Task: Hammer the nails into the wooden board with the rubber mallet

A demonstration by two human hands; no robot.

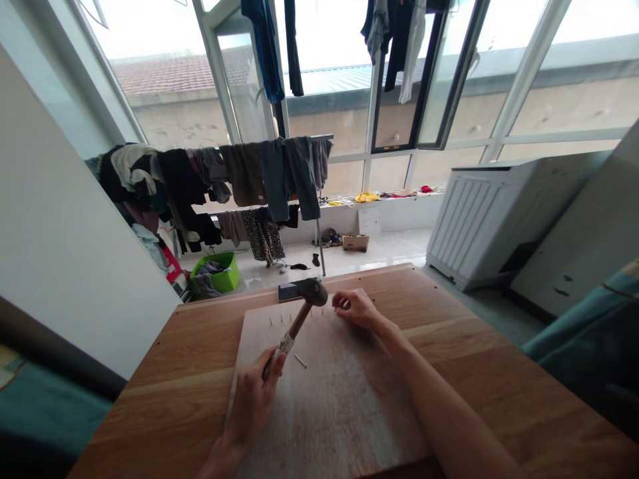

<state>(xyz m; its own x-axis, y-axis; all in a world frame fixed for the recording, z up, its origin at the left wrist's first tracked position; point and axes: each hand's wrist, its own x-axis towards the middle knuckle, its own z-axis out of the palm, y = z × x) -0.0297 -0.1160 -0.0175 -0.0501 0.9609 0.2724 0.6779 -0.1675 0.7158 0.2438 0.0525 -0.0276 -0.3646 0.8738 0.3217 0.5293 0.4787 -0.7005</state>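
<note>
My left hand (254,392) is wrapped round the wooden handle of a hammer (299,313), whose metal head hangs just above the far edge of a pale wooden board (344,399). A row of several nails (282,319) stands upright along that far edge. My right hand (354,307) rests at the board's far edge, fingers pinched together close to the hammer head; what they pinch is too small to make out. One loose nail (300,360) lies flat on the board beside the hammer handle.
The board lies on a brown wooden table (474,372). A phone (287,291) sits at the table's far edge behind the hammer head. Beyond are a drying rack with clothes (239,179), a green basket (219,269) and a white cabinet (499,213).
</note>
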